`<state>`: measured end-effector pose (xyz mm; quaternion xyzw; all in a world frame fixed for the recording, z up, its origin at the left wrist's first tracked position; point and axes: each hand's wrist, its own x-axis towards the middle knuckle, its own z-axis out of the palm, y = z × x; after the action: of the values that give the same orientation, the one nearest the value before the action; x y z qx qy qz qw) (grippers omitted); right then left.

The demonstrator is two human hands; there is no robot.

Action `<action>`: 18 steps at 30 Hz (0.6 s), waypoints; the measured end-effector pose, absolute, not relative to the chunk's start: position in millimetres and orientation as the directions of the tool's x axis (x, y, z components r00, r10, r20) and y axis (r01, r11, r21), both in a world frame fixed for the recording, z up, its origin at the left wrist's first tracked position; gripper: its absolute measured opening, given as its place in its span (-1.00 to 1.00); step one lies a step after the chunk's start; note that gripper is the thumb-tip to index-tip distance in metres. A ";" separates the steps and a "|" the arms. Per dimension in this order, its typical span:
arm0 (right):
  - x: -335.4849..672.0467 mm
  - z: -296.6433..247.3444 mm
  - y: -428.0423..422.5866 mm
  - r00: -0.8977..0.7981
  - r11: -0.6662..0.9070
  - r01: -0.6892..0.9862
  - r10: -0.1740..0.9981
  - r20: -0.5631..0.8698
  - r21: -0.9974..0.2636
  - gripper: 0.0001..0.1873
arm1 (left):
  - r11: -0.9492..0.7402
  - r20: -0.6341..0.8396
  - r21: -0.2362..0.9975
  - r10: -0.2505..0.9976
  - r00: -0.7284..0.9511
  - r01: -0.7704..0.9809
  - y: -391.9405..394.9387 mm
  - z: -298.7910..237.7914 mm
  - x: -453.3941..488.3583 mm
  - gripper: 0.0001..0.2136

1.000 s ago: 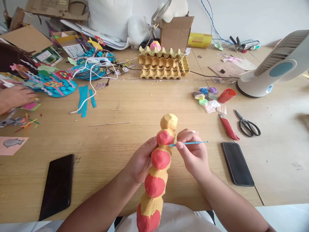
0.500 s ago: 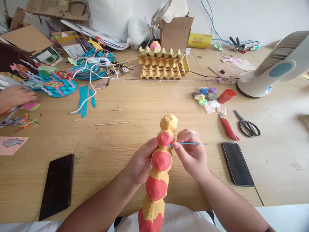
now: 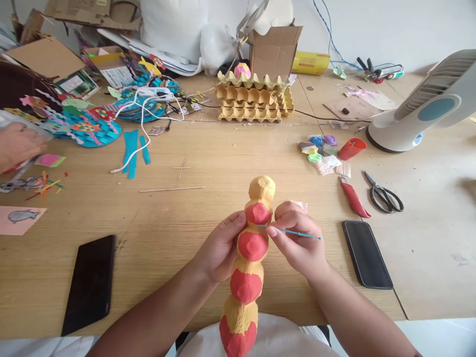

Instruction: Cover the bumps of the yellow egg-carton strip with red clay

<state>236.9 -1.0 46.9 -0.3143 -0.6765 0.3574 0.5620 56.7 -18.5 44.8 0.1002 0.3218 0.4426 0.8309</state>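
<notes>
"Where was the bumpy strip (image 3: 247, 266)?"

"Held up over the near edge of the table (image 3: 167, 223), running away from the person's white clothing (image 3: 286, 337). The left hand (image 3: 221, 245) gripped its left side, thumb pressed against it. The right hand (image 3: 297, 238) pinched a thin blue tool (image 3: 312, 236) between thumb and forefinger, its tip at the groove between the two upper red caps (image 3: 253, 246)"

"What lay around them?"

"To the right, a red cutter (image 3: 354, 197), scissors (image 3: 375, 185) and a black phone (image 3: 367, 255); to the left, another phone (image 3: 89, 285) and a thin stick (image 3: 171, 189). Farther back were egg cartons (image 3: 249, 94) and a fan (image 3: 412, 109)"

"Anything covered or cut off?"

"The right hand stood before a small clear packet (image 3: 300, 205). The left fingers went under the strip, so I couldn't tell how they were set. The strip's near end met the bottom edge of the view. A co-worker's hand (image 3: 18, 146) was cut off at the left, its fingers too blurred to read"

"And the surfaces?"

"Rough, pulp-like yellow domes in a row, the red on them smoother and ragged-edged; the tool looked finely ridged"
</notes>
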 end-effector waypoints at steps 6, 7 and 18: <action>234.4 47.5 -3.0 -0.121 0.555 0.114 0.831 0.543 -0.824 -0.79 | 0.549 -0.422 0.488 0.829 0.367 -0.679 -20.7 42.5 56.9 -0.78; 234.5 47.4 -3.5 -0.118 0.557 0.130 0.830 0.545 -0.821 -0.79 | 0.547 -0.416 0.493 0.831 0.368 -0.677 -20.9 42.3 56.7 -0.78; 234.9 46.2 -1.9 -0.129 0.598 0.216 0.801 0.585 -0.772 -0.76 | 0.531 -0.398 0.523 0.844 0.361 -0.666 -20.9 39.2 56.2 -0.70</action>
<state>234.9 -1.9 46.2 -0.3614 -0.7032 0.2649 0.5520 56.2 -20.9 39.2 0.1374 0.3229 0.4642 0.8133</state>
